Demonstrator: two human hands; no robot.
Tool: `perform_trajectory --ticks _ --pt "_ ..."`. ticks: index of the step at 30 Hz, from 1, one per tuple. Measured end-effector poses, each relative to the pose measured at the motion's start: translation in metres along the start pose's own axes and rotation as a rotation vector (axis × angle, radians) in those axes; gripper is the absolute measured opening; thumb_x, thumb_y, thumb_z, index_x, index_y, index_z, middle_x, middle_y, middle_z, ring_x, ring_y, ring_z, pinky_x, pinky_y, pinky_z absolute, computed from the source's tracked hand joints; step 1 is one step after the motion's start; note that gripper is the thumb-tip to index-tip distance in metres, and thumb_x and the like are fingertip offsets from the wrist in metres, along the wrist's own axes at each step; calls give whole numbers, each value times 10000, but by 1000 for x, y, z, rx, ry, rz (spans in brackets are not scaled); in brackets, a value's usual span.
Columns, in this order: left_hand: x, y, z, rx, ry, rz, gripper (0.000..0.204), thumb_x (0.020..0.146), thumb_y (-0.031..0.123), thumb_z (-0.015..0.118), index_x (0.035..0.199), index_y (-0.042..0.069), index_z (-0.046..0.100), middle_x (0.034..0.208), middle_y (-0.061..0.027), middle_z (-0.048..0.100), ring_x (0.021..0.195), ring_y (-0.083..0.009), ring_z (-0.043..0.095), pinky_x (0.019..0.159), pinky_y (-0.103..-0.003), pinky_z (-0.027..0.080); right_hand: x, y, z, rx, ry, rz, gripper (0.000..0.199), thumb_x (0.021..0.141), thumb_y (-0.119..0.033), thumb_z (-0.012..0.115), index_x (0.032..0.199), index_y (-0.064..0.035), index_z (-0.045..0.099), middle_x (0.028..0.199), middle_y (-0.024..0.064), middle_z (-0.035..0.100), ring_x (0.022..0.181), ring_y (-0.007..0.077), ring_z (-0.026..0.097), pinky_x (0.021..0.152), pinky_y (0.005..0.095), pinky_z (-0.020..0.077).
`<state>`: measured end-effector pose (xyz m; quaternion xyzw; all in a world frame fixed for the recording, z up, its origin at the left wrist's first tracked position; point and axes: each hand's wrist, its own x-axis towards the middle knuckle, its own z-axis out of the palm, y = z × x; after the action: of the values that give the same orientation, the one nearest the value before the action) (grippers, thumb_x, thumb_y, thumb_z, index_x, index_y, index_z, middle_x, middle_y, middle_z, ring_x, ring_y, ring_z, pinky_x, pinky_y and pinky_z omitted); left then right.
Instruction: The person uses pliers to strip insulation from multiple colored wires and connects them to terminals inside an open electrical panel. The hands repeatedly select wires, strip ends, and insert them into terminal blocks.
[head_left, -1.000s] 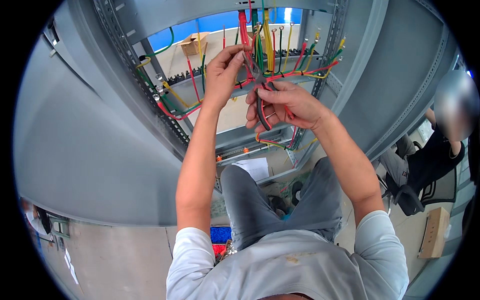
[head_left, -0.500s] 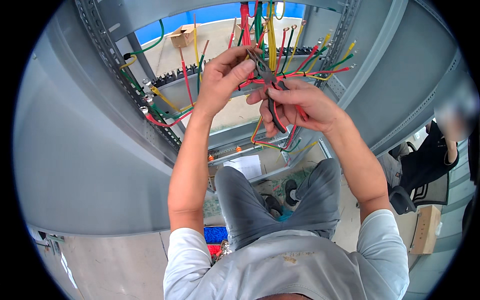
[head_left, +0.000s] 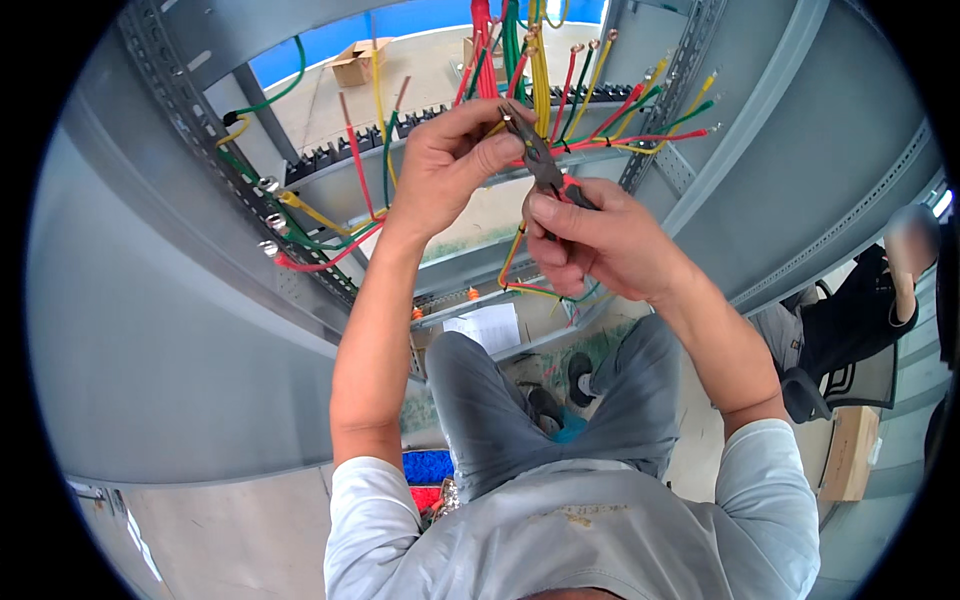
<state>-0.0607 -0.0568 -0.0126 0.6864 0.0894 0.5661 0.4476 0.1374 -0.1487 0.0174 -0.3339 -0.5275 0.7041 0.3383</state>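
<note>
Needle-nose pliers with red and black handles are gripped in my right hand, the handles squeezed close together. Their jaws point up and left to the fingertips of my left hand. Thumb and forefinger of that hand pinch a thin yellow wire, mostly hidden by the fingers. At the jaw tips sits a small metal end, too small to make out clearly. Behind the hands hang a red wire bundle and a yellow wire bundle, with green wires between them.
A grey metal cabinet frame surrounds the work. Lugged wires fan out at right, others at left. Beyond stands a cardboard box; below lie a paper sheet and a blue bin. A person sits at right.
The handles of the pliers have closed together, and my right hand has tightened around them. My left hand still pinches at the jaw tips. The view has shifted slightly.
</note>
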Motion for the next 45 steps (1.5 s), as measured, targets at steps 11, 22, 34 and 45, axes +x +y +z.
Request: perform_trajectory --ticks 11,22,34,45 --pt "6 -4 14 112 -11 17 314 994 88 648 1292 -10 650 1172 -53 670 1061 -110 622 915 -273 515 -5 -5 -11 -999 550 -405 322 946 -274 666 1015 38 622 780 256 650 774 450 646 665 504 471" --pt "-1 -2 8 83 -3 4 340 1039 160 578 1299 -52 636 1098 -57 650 995 -122 579 911 -282 459 -3 4 8 -1145 545 -440 305 980 -259 622 1040 39 619 849 247 684 841 460 659 741 550 499" --pt "-3 -18 -2 102 21 37 291 1027 159 613 1222 -54 653 986 -69 670 891 -131 596 788 -275 479 2 9 7 -880 417 -346 320 967 -262 652 1020 49 600 721 168 626 644 317 634 636 450 487" --pt "2 -21 0 -81 108 95 270 1016 156 638 1188 -49 674 983 -68 677 906 -136 628 807 -266 512 28 16 1 122 -224 -82 261 1006 -252 634 892 -34 546 685 41 553 569 121 515 506 292 401"
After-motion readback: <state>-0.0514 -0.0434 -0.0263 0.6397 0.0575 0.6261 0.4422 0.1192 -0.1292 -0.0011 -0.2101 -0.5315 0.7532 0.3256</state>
